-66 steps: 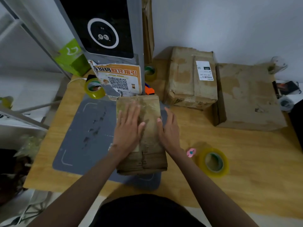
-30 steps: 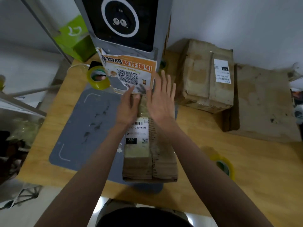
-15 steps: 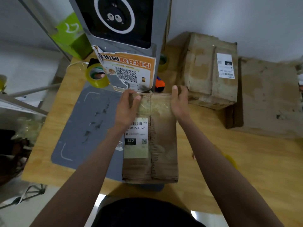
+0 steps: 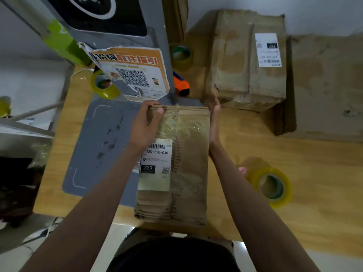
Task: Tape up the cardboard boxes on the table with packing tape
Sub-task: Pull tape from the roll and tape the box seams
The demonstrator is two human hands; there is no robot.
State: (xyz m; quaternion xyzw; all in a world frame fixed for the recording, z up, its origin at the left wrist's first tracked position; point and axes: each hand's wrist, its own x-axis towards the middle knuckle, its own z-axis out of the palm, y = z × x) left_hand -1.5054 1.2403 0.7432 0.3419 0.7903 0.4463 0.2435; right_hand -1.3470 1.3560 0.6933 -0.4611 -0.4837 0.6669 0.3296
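Counting the cardboard first: three boxes on the wooden table (image 4: 294, 193). The near box (image 4: 188, 163) is long and narrow, lying partly on a grey mat (image 4: 102, 146) and overhanging the table's front edge; it carries one white label (image 4: 155, 163) printed 220-220-C40 and a glossy strip of clear tape across its far end. The second box (image 4: 235, 61), also with one white label, stands at the back against the wall; the third box (image 4: 326, 85), larger and flatter, sits just to its right. All three are closed, so contents cannot be told. Tape rolls, three: one yellowish roll (image 4: 272, 186) on the bare table right of the near box, beside a small pink item (image 4: 242, 170); one roll (image 4: 104, 85) at the far left of the mat; one roll (image 4: 181, 55) at the back by a grey stand (image 4: 153, 36). The stand bears one orange notice (image 4: 135, 73) with a QR code; an orange tool (image 4: 181, 86) lies at its foot. Hands, two, both at the near box's far end: the left hand (image 4: 145, 126) grips the far left corner, thumb on top and fingers curled over the edge; the right hand (image 4: 213, 118) clasps the far right edge, fingers wrapped round the side. The box lies between the two hands, extending back toward the person.
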